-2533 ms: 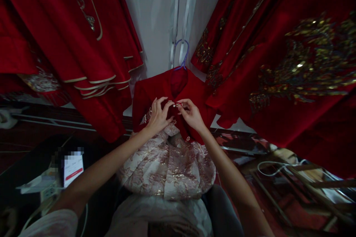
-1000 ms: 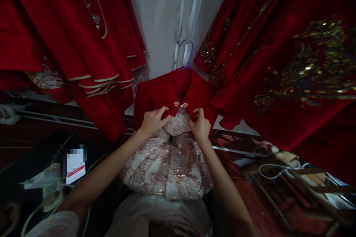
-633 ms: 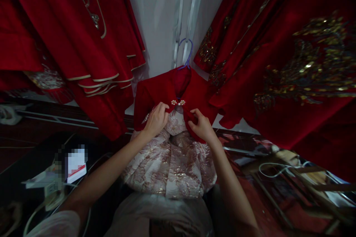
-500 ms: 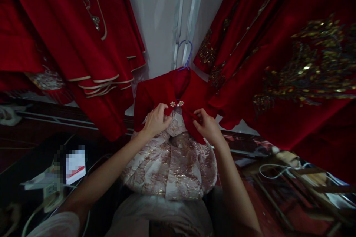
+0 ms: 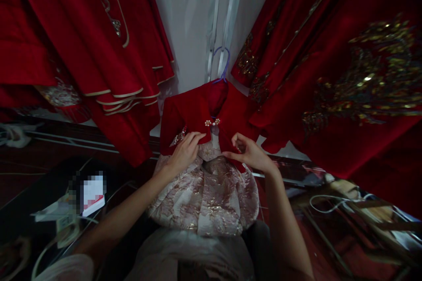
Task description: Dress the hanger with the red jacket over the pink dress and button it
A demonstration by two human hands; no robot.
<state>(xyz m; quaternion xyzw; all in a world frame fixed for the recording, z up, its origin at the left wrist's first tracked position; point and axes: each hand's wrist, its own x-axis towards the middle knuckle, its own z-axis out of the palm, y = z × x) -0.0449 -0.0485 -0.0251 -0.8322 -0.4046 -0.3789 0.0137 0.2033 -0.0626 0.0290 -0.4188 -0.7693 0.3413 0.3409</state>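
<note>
Under the hook (image 5: 228,63), a red jacket (image 5: 193,112) hangs upright, neck-up.

Lower left of the frame — a black surface (image 5: 20,221), with a phone (image 5: 94,199) and a pale cable (image 5: 44,252) on it.

The hands have been parted and lowered from the clasp (image 5: 215,123), which has been uncovered. By the left hand (image 5: 185,151), shifted lower on the jacket (image 5: 194,109), more beadwork (image 5: 180,136) has been exposed. The right hand (image 5: 249,153) has been moved outward, its pinch opened, with thumb and fingers spread.
</note>
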